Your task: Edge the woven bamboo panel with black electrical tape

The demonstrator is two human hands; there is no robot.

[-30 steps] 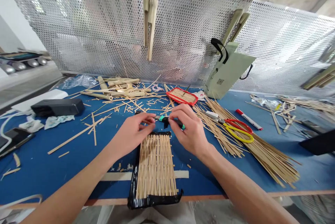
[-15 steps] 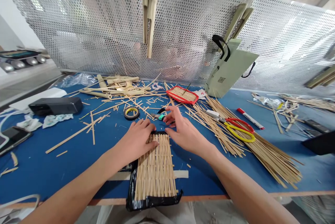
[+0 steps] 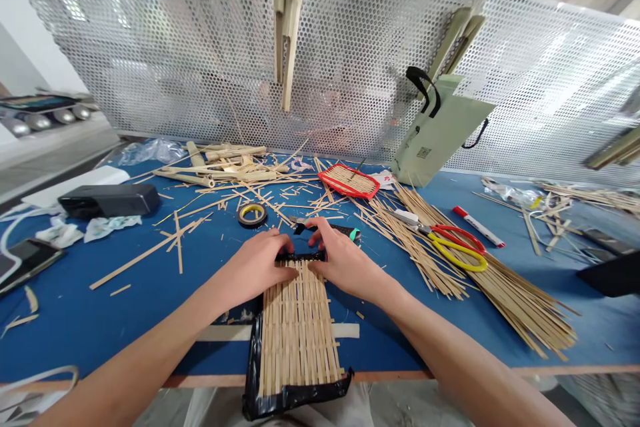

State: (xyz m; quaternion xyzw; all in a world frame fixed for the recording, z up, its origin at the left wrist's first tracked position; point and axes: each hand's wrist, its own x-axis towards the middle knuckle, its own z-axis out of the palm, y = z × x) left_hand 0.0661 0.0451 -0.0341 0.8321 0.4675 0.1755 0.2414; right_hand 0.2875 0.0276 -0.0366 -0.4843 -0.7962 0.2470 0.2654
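A woven bamboo panel (image 3: 299, 327) with black tape (image 3: 254, 367) along its left and near edges lies in front of me, its near end over the table's edge. My left hand (image 3: 263, 259) pinches the far left corner, thumb on top and fingers curled over the black-taped edge. On the far right corner, my right hand (image 3: 344, 259) grips the same edge in a similar way. Just beyond my right hand lies a cutting tool with a teal-ended dark handle (image 3: 354, 234), partly hidden by the fingers. Beyond my left hand is a roll of black tape (image 3: 252, 215).
Bamboo strips (image 3: 520, 307), yellow-and-red-handled pliers (image 3: 459, 254) and a red-capped marker (image 3: 479, 226) lie at the right. A red-edged woven piece (image 3: 349, 181) and a green bag (image 3: 440, 130) stand farther back. At left is a dark box-shaped device (image 3: 109, 200).
My right hand has come down onto the panel's far edge and closed there. The teal-ended handle now shows farther right. The panel has shifted slightly toward me.
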